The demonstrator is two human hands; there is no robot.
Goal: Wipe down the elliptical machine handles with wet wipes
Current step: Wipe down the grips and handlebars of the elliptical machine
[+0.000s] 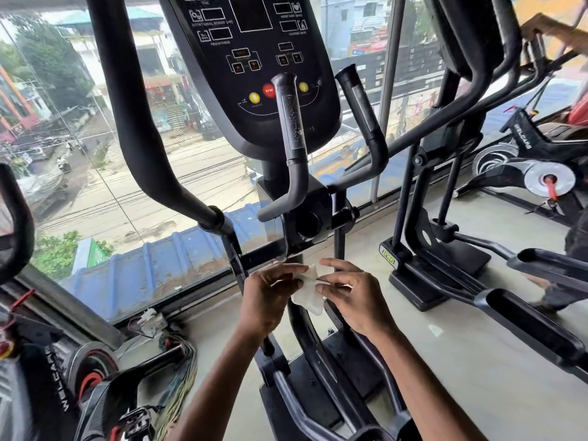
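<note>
A white wet wipe (308, 292) hangs crumpled between both hands, low in front of the black elliptical machine. My left hand (269, 296) pinches its left edge and my right hand (348, 292) pinches its right edge. Above them rise two short fixed handles, the left fixed handle (292, 122) and the right fixed handle (361, 113), just under the console (254, 58). A long moving handle (133, 122) curves down on the left; another moving handle (477, 78) runs down on the right. Neither hand touches any handle.
A second elliptical (445, 249) stands close on the right with its pedals (525, 319) reaching toward me. Exercise bikes (541, 173) sit at the far right and lower left. Loose cables (178, 370) lie on the floor by the window glass (95, 202).
</note>
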